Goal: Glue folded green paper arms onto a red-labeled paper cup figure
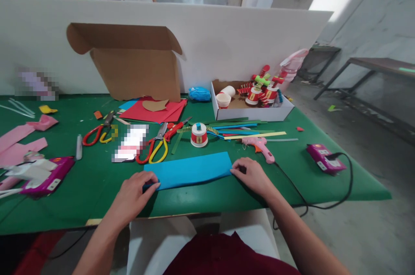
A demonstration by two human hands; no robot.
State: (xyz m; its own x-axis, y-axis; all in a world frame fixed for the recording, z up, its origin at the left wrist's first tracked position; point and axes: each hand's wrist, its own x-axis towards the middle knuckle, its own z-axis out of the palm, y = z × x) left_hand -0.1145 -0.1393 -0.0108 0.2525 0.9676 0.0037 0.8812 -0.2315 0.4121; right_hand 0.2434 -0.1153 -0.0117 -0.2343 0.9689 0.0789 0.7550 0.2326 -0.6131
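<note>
A blue sheet of paper (191, 169), folded over, lies on the green table (97, 197) near its front edge. My left hand (134, 193) pinches the sheet's left end, fingers closed on the fold. My right hand (249, 174) presses its curled fingertips on the sheet's right end. A pink glue gun (259, 147) lies just behind my right hand.
Behind the sheet are scissors with yellow handles (158, 148), red scissors (97, 133), a small decorated paper cup (199, 135), coloured paper strips (253, 135) and red sheets (152, 111). A white box (253, 113) of finished crafts stands back right. Purple boxes (322, 158) sit at both sides. People stand beyond the white partition.
</note>
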